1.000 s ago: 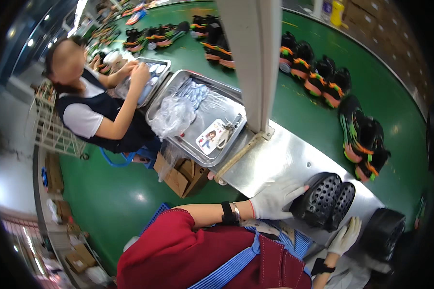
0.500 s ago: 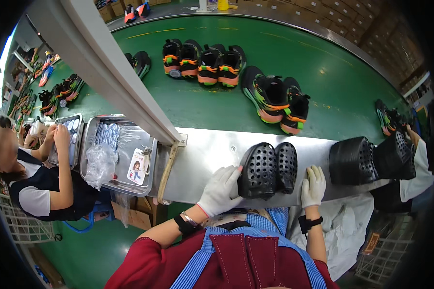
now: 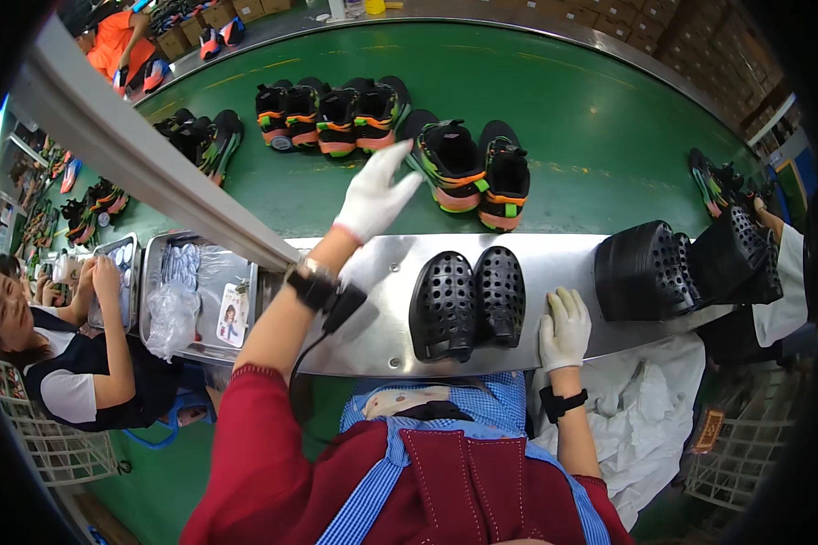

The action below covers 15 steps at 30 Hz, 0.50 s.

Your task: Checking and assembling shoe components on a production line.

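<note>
Reaching over the green belt, my left hand [image 3: 377, 193] wears a white glove; its fingers are spread and nothing is in it. Its fingertips are right beside a black sneaker [image 3: 447, 165] with orange and green trim; whether they touch cannot be made out. A matching sneaker [image 3: 504, 175] stands just right of that one. On the metal ledge [image 3: 373, 313] in front of me stand two black perforated clog-shaped pieces [image 3: 445, 307], side by side. Right of them my gloved right hand [image 3: 565, 329] lies flat at the ledge's near edge, fingers extended, holding nothing.
More sneakers [image 3: 336, 118] line the belt farther left. A slanted pale post [image 3: 154, 154] rises at the left, beyond it a metal tray [image 3: 204, 291] with plastic bags. More black clog-shaped pieces [image 3: 641, 272] stand at the right. Co-workers [image 3: 68, 363] are at the left and right.
My left hand has left the clog-shaped pieces and moved forward to the sneakers on the belt. My right hand stays at the ledge. The view has shifted; a person in orange shows far left.
</note>
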Available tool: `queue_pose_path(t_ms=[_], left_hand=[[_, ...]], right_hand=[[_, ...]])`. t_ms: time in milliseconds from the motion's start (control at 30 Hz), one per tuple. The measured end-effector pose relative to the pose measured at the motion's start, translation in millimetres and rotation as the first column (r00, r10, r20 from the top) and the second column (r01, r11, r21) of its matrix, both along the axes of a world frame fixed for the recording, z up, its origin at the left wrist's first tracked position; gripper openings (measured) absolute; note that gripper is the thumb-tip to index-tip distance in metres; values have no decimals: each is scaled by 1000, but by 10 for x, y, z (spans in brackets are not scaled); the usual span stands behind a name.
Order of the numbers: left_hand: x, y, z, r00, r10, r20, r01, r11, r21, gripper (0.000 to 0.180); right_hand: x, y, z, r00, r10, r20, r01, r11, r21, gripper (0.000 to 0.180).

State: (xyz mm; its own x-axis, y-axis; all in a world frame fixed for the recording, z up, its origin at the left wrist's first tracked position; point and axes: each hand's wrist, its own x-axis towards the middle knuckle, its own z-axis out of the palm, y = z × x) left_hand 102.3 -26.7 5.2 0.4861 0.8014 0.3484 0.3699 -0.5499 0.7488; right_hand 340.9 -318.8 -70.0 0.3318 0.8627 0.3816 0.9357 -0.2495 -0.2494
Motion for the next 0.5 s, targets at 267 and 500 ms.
queue_pose_path(t_ms=[267, 500], left_hand=[[826, 816, -268, 996, -11, -86, -7, 978, -206, 44], [861, 1117, -261, 996, -8, -94, -16, 969, -245, 40]], right_hand=[[20, 50, -15, 999, -32, -33, 32, 999, -14, 32], [31, 47, 7, 999, -43, -24, 43, 999, -12, 31]])
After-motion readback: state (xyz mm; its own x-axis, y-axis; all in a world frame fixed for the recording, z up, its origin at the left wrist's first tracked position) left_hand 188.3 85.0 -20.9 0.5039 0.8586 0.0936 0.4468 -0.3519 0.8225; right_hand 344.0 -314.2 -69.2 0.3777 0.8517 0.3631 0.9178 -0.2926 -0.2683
